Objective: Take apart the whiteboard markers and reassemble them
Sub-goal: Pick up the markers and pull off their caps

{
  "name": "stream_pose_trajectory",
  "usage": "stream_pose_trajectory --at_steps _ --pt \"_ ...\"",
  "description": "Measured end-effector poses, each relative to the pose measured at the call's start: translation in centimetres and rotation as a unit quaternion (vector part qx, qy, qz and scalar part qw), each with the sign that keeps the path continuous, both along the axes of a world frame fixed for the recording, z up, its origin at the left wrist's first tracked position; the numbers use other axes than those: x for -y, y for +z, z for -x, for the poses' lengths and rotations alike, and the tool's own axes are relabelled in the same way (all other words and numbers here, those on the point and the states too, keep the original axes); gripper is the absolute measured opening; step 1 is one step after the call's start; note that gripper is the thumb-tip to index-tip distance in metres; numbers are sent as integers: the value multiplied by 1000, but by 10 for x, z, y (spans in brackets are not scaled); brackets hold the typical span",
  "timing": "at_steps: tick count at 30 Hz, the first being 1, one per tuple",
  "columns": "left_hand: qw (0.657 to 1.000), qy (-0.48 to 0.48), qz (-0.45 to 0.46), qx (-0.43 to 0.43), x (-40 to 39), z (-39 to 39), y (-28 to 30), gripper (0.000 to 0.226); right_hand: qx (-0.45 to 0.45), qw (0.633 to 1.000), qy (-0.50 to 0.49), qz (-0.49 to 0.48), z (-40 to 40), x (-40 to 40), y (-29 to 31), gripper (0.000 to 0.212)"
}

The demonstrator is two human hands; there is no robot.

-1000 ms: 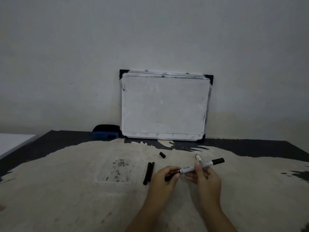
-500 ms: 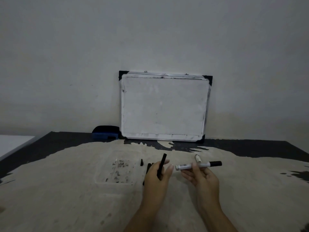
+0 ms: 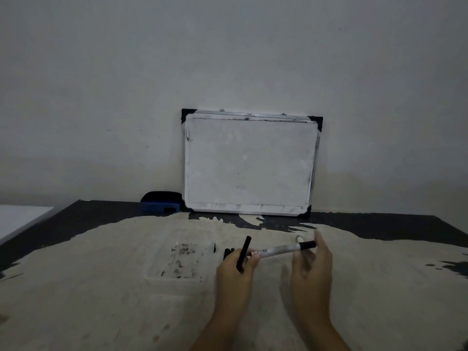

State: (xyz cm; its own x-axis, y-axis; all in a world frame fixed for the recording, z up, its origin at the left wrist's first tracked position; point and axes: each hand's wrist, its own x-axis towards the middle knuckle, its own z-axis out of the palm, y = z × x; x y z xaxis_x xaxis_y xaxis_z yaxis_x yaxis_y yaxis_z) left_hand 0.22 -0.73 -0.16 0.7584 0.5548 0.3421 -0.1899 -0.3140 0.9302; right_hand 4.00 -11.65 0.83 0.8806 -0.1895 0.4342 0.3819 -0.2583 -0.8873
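Fingers of our left hand (image 3: 234, 271) curl around a thin black stick-like marker part (image 3: 243, 254), which stands tilted with its top leaning to the right, and the same hand's fingertips also pinch the near end of a white-barrelled whiteboard marker with a black end piece (image 3: 283, 249). That barrel lies almost level above the bench, running from our left fingertips to the right and slightly upward. Our right hand (image 3: 310, 269) is beside the barrel's black end with its fingers spread loosely; it is blurred, and we cannot tell whether any finger touches the barrel. Just behind the black end, a small white marker piece (image 3: 299, 238) lies on the bench. To the left of our left hand, partly hidden by it, two short black marker parts (image 3: 228, 252) lie side by side, and a little further left sits one small black cap-like piece (image 3: 214, 248). Next to that is a pale rectangular patch with black ink smudges (image 3: 181, 262). All of this rests on a worn bench with a beige middle and black edges (image 3: 101, 312). At the far edge a white-faced whiteboard with a metal frame and black corners (image 3: 249, 163) leans against the grey wall (image 3: 228, 51), and a blue and black eraser (image 3: 162, 202) sits just to its left.
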Motion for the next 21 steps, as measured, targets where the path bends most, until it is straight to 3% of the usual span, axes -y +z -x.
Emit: stream_pose_trajectory --at_steps 3,7,12,15,18,21 --pt "1000 4 8 2 1 1 3 6 63 992 9 108 -4 1 -8 41" --pt "1000 -15 -10 4 -1 1 15 7 77 989 -19 124 -10 5 -9 21" --pt "992 -60 -111 -25 -20 1 50 24 117 984 -29 130 -15 8 -13 19" --pt "985 -10 -166 -54 -50 6 65 35 125 983 -32 129 -13 6 -12 15" --pt "974 107 -184 -81 -79 14 65 29 120 982 -34 143 -15 6 -15 13" --pt "930 241 -225 -162 -96 20 53 33 113 981 -39 153 -17 7 -17 14"
